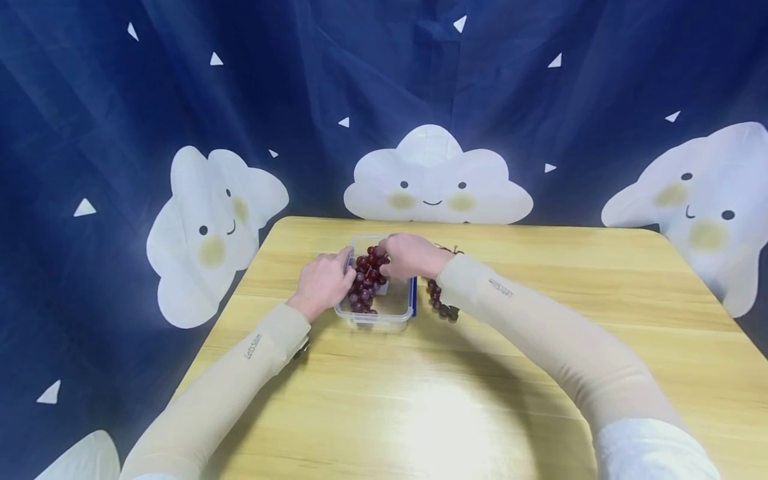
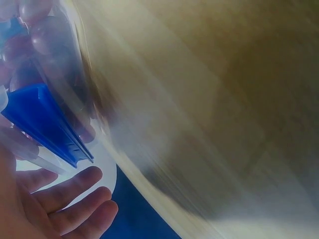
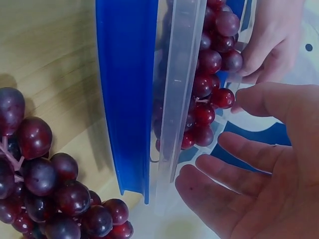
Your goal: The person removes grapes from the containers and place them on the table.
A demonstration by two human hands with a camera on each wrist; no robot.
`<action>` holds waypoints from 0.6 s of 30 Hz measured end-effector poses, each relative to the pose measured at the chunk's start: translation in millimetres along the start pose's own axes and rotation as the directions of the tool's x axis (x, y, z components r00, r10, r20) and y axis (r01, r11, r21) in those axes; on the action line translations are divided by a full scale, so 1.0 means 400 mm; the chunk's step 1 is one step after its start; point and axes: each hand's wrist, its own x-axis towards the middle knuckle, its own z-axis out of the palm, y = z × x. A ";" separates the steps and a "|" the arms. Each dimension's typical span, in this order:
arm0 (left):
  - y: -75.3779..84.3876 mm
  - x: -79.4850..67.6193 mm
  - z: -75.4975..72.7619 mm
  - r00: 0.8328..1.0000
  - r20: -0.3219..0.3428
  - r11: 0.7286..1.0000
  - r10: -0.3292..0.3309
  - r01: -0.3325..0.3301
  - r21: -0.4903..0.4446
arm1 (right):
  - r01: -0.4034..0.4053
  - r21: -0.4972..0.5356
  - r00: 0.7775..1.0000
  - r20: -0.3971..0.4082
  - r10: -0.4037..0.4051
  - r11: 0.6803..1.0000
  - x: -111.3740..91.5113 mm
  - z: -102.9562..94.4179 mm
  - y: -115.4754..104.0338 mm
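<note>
A clear plastic food container with blue latch flaps holds a bunch of dark red grapes. My left hand grips the container's left wall, thumb over the rim; in the left wrist view its other fingers extend loosely beside a blue flap. Over the far part of the grapes is my right hand. In the right wrist view its fingers are spread and the thumb tip is right at a grape. The right hand partly covers the container's far right corner in the head view.
A second bunch of grapes lies on the wooden table, just right of the container and partly behind my right forearm. A blue curtain with white clouds hangs behind the table's far edge.
</note>
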 end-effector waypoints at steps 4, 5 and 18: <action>0.001 0.000 -0.002 1.000 -0.001 1.000 -0.001 0.001 -0.005 | 0.005 -0.023 1.000 0.007 -0.004 1.000 0.011 -0.001 -0.001; 0.001 0.000 -0.003 1.000 -0.002 1.000 -0.001 0.001 -0.006 | 0.007 -0.029 1.000 0.009 -0.007 1.000 0.014 -0.001 -0.001; -0.003 0.003 -0.003 1.000 0.006 1.000 -0.005 0.005 -0.006 | 0.019 -0.075 0.999 0.030 -0.017 0.997 0.049 -0.008 0.013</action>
